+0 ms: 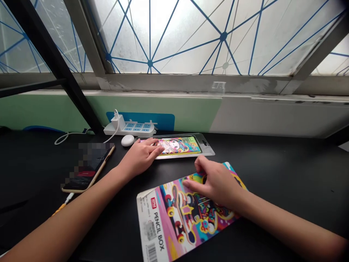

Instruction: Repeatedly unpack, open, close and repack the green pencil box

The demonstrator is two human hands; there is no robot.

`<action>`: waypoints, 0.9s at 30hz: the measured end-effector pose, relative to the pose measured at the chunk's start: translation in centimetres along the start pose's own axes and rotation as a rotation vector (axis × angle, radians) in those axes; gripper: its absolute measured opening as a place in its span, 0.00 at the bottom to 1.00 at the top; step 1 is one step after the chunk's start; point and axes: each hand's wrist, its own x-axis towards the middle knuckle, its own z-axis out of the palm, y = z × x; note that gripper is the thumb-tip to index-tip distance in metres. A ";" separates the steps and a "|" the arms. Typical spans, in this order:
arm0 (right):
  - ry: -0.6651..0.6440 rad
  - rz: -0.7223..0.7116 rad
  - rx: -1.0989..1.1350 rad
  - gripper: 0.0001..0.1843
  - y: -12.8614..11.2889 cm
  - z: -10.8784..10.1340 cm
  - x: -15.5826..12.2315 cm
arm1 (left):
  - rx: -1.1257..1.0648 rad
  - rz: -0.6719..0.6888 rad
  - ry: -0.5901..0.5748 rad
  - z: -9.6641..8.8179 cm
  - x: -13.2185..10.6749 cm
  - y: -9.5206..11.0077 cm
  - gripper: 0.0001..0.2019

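Note:
My left hand (140,156) rests flat, fingers together, on the left end of a clear plastic tray (207,149) holding a colourful cartoon-printed pencil box (180,145). Part of that box lies under my fingers. Closer to me, my right hand (215,182) lies on a printed card sleeve (174,218) marked PENCIL BOX, its fingertips on a skateboard picture. The sleeve sits at a slant on the table, its lower corner running out of view. Neither hand visibly grips anything.
A phone in a gold case (87,167) lies left of my left arm, partly blurred. A white oval object (127,140) and a white power strip (129,128) with a plugged-in charger stand at the back of the black table (286,174), below a window.

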 end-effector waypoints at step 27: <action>-0.256 0.346 0.090 0.31 6.9 -2.9 3.3 | 0.103 0.211 -0.195 -0.2 -2.0 1.0 0.40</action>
